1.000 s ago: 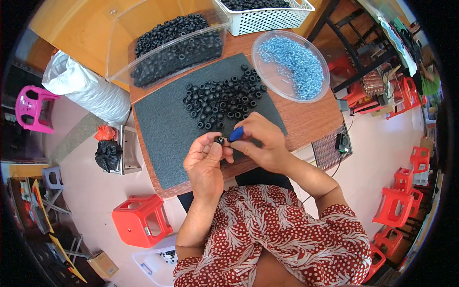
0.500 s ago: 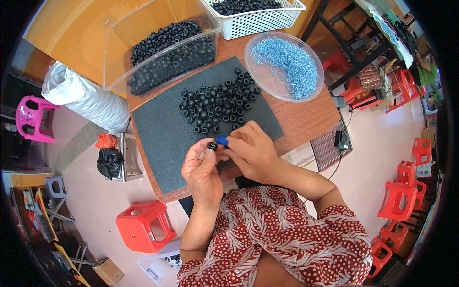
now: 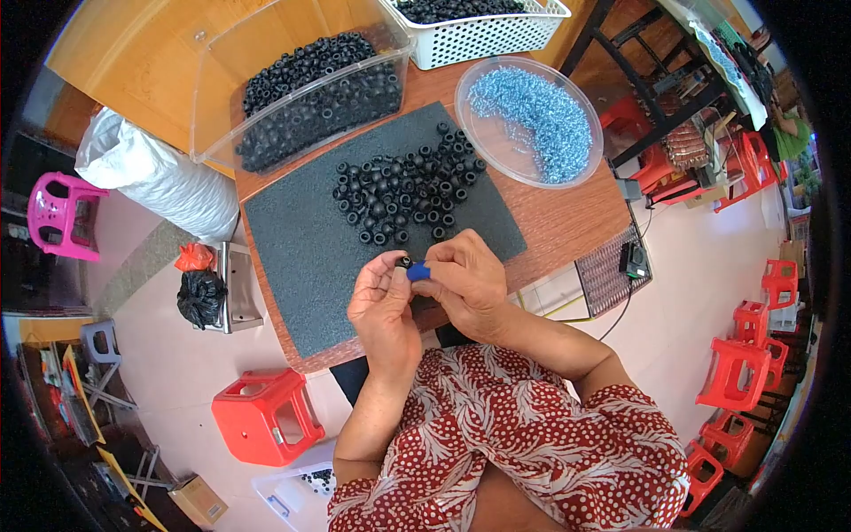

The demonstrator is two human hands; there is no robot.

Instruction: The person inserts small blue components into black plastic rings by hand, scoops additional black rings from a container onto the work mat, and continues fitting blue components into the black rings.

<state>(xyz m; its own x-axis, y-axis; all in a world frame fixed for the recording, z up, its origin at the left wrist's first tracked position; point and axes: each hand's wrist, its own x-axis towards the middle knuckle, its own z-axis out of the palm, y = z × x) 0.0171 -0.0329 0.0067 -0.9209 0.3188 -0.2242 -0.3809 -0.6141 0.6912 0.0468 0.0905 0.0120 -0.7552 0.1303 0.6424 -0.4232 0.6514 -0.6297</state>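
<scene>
Over the near edge of the dark grey mat, my two hands meet. My left hand pinches a small black round part with a pale-rimmed opening, held up between thumb and fingers. Close against it, my right hand is closed, with a short blue piece at its fingertips. I cannot tell if the blue piece is held or worn over a fingertip. Beyond my hands, a loose pile of similar black parts, hollow and rounded, lies on the mat.
A clear bin of black parts stands at the back left, a white perforated basket behind. A round clear dish of tiny blue pieces sits right of the mat. A white sack and red stool stand left of the table.
The black part in my left hand has turned and shifted slightly right. The blue piece has moved down a little and shows broader. My right hand has drawn in closer.
</scene>
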